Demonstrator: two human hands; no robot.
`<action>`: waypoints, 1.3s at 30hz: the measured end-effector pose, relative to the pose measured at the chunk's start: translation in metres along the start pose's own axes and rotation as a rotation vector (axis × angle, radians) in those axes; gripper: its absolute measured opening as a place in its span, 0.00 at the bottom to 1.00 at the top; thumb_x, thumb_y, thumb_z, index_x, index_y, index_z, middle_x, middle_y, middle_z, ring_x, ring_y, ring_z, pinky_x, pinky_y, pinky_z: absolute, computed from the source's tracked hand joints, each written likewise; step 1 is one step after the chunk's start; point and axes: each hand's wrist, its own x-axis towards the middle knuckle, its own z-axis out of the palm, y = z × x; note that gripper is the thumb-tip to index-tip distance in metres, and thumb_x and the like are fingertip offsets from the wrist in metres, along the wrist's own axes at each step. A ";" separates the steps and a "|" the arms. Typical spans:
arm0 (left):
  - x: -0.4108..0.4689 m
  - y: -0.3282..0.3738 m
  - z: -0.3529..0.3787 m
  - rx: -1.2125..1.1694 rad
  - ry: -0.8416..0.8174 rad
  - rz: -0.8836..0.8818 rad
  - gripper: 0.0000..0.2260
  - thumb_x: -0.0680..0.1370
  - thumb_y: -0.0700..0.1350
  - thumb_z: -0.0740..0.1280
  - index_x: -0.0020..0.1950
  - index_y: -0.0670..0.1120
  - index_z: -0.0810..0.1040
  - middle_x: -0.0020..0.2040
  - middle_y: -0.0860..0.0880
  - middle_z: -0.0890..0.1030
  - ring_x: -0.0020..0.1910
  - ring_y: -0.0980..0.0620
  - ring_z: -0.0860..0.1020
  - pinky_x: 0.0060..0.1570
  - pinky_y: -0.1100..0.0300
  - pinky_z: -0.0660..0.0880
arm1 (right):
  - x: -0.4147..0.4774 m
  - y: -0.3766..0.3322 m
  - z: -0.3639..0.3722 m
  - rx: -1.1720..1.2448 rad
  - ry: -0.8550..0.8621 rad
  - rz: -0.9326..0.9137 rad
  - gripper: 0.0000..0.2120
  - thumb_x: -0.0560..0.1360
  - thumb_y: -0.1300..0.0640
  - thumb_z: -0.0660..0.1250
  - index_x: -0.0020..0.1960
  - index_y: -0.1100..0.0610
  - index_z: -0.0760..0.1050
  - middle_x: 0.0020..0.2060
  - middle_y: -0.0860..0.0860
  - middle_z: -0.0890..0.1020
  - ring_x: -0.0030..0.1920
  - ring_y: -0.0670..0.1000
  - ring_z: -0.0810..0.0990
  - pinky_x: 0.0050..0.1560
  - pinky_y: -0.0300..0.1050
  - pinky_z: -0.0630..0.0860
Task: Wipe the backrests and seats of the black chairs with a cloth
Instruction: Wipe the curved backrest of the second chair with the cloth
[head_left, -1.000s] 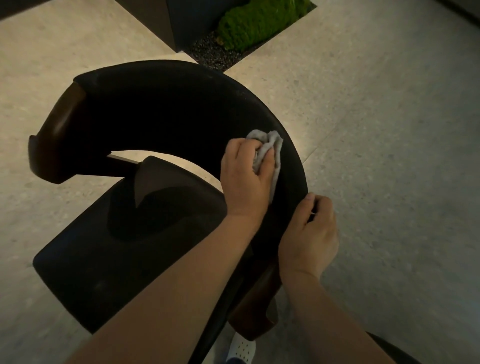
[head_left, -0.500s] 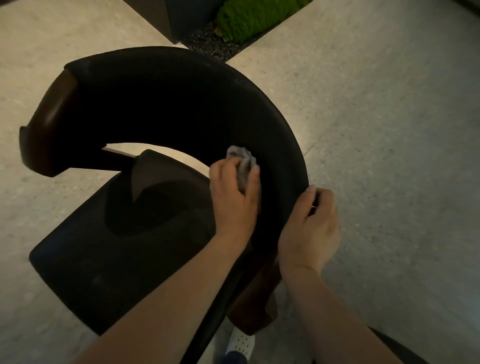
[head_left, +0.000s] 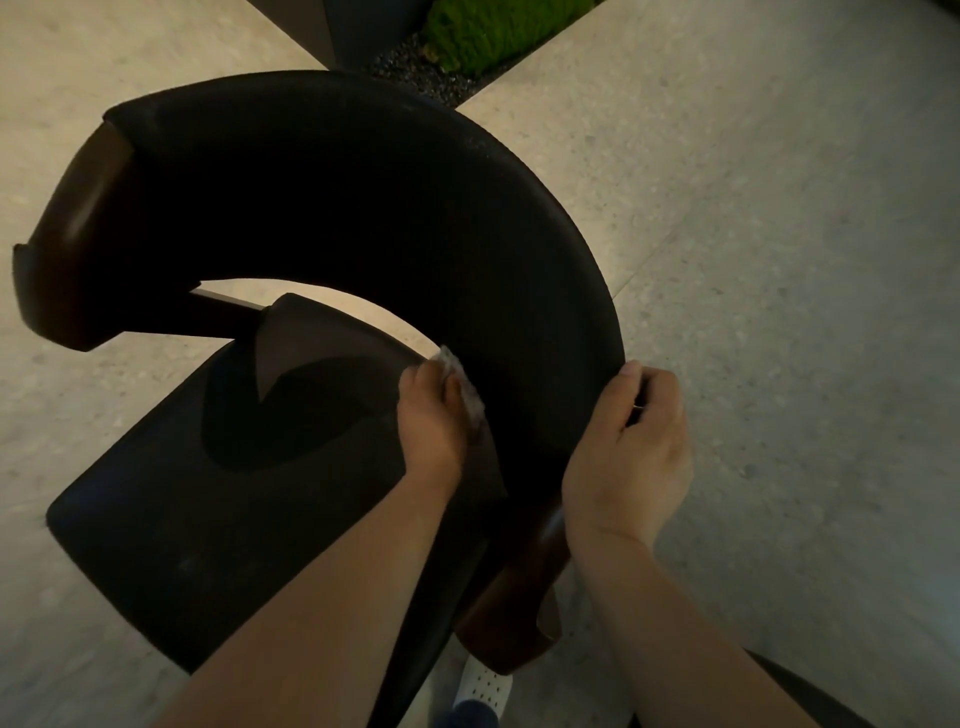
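Observation:
A black chair with a curved backrest (head_left: 363, 197) and a black seat (head_left: 218, 509) fills the middle of the view. My left hand (head_left: 431, 421) grips a small grey cloth (head_left: 465, 387) and presses it against the lower inner face of the backrest, just above the seat's rear corner. Most of the cloth is hidden under my fingers. My right hand (head_left: 631, 452) clasps the backrest's outer right edge, thumb on top, fingers wrapped behind. Brown wooden arm ends (head_left: 78, 208) cap the backrest on the left and near my right wrist.
Pale speckled stone floor (head_left: 779, 260) surrounds the chair. A dark planter box (head_left: 332, 26) with green moss (head_left: 493, 26) and gravel lies beyond the backrest. My white shoe (head_left: 483, 686) shows under the chair. A dark rounded edge (head_left: 800, 691) sits at the bottom right.
My left hand has slid the cloth down the inner face of the backrest, from its upper rim to its lower edge near the seat. My right hand has kept its hold.

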 end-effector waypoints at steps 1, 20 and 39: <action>-0.001 -0.006 -0.001 0.022 -0.046 -0.042 0.10 0.82 0.42 0.60 0.60 0.39 0.75 0.56 0.44 0.74 0.50 0.49 0.75 0.48 0.66 0.65 | 0.000 0.000 0.000 -0.005 0.000 -0.005 0.13 0.81 0.47 0.52 0.45 0.52 0.71 0.35 0.46 0.74 0.32 0.42 0.70 0.32 0.34 0.60; -0.004 0.074 -0.066 -0.076 0.096 0.382 0.05 0.81 0.48 0.63 0.52 0.47 0.75 0.52 0.50 0.72 0.45 0.64 0.72 0.45 0.77 0.68 | -0.002 -0.003 -0.002 -0.042 -0.006 -0.021 0.12 0.81 0.48 0.50 0.44 0.51 0.68 0.32 0.46 0.71 0.30 0.43 0.69 0.30 0.37 0.59; 0.033 0.136 -0.035 0.173 0.224 0.595 0.12 0.79 0.54 0.64 0.56 0.48 0.76 0.52 0.50 0.73 0.45 0.55 0.73 0.41 0.64 0.70 | -0.001 0.001 0.002 -0.039 0.028 -0.048 0.15 0.81 0.47 0.50 0.44 0.52 0.70 0.34 0.48 0.73 0.31 0.44 0.69 0.31 0.37 0.59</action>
